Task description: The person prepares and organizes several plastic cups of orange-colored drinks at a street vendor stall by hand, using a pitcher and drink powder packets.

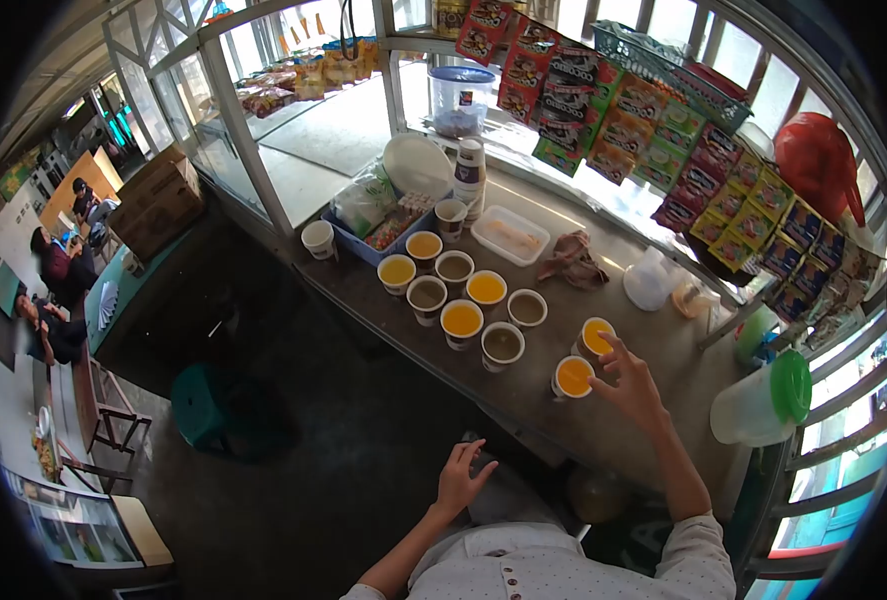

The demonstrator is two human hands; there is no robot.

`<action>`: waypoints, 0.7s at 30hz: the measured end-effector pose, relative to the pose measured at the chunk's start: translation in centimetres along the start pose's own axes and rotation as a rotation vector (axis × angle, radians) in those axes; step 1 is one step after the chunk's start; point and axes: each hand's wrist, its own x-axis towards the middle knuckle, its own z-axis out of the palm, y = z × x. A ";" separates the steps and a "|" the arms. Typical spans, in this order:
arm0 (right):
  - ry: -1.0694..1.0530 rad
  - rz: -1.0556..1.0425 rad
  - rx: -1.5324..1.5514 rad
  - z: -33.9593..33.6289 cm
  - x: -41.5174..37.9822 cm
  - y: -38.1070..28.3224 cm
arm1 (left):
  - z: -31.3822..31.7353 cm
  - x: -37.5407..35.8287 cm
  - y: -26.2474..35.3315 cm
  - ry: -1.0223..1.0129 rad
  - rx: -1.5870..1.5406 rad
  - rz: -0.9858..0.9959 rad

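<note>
My right hand is at the right part of the counter, its fingers apart beside two paper cups of orange drink, a nearer cup and a farther cup. Whether a fingertip touches a rim cannot be told. My left hand hangs in front of the counter's edge, fingers spread, holding nothing. Left of the orange pair stands a group of several cups, some with orange drink, others with a brownish drink. An empty-looking white cup is at the counter's left end.
Behind the cups are a blue basket, stacked cups, a clear container and a brown cloth. A green-lidded jar stands right. Sachets hang above. A green stool and seated people are left.
</note>
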 end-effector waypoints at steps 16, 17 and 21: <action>0.154 -0.023 0.302 2.5 0.7 15.8 | 8.2 3.8 5.8 0.049 -0.054 0.019; 0.139 -0.042 0.352 3.0 1.3 16.8 | 9.1 4.9 6.0 0.058 -0.038 0.011; 0.059 -0.016 0.440 4.8 3.2 18.9 | 12.2 8.5 6.2 0.085 0.007 -0.035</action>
